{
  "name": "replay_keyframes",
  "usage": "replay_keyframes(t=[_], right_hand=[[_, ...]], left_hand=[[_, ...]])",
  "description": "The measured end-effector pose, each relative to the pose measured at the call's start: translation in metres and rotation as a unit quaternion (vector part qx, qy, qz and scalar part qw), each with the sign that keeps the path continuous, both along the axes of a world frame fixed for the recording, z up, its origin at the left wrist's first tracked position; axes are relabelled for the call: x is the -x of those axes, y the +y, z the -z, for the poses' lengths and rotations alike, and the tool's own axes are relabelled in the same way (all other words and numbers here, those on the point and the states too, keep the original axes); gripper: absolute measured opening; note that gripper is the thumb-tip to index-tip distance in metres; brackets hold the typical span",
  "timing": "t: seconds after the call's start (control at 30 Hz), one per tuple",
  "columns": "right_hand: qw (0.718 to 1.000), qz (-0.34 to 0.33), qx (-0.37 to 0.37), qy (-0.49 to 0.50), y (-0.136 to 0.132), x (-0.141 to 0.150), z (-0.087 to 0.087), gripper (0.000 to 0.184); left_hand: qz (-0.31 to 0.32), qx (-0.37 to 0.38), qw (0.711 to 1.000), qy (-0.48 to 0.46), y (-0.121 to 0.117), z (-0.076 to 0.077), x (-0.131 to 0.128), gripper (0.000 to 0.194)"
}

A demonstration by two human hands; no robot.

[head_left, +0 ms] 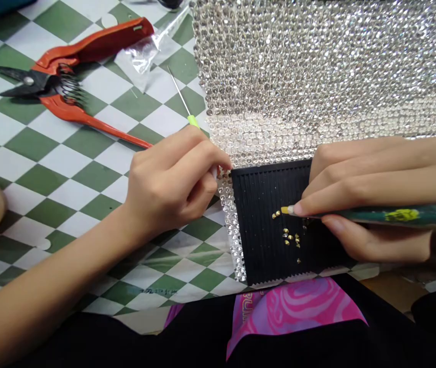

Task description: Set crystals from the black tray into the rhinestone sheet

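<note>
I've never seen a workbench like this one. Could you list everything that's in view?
checked mat: one, green and white, under everything
snips: one pair, red handles, black blades, upper left
plastic bag: one, clear, beside the snips
green-handled needle: one, silver and lime, behind the left hand
rhinestone sheet: one, silver, upper right
ridged tray: one, black, on the rhinestone sheet
gold studs: about a dozen, gold, on the ridged tray
green pick pencil: one, green, pale tip, in the right hand
patterned cloth: one, pink and purple, bottom centre
left hand: one, at the ridged tray's corner
right hand: one, over the ridged tray
</note>
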State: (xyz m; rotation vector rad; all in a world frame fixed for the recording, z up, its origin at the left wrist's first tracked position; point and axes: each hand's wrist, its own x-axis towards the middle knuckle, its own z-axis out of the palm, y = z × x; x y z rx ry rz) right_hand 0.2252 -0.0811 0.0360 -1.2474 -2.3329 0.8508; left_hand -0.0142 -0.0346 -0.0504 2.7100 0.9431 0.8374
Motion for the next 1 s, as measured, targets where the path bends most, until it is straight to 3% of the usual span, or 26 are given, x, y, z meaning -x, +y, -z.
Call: replay_keyframes(t=[0.1,0.67,1.0], right_hand=[[0.997,-0.049,0.046,0.035,-0.0002,-0.0014,0.0073,0.014],[0.996,-0.057,0.045,0.053,0.0044,-0.0040,0.0067,0.020],[0.996,-0.057,0.048,0.042,0.0014,-0.0064,0.0063,0.013]], left_hand=[[-0.001,-0.006,1.000,0.000,0.0001,-0.0004,-0.0004,0.028],[0.003,0.002,1.000,-0.010,0.0000,-0.0004,-0.0005,0.029],[0.003,0.005,1.000,-0.008,-0.0004,-0.0015,-0.0009,0.028]])
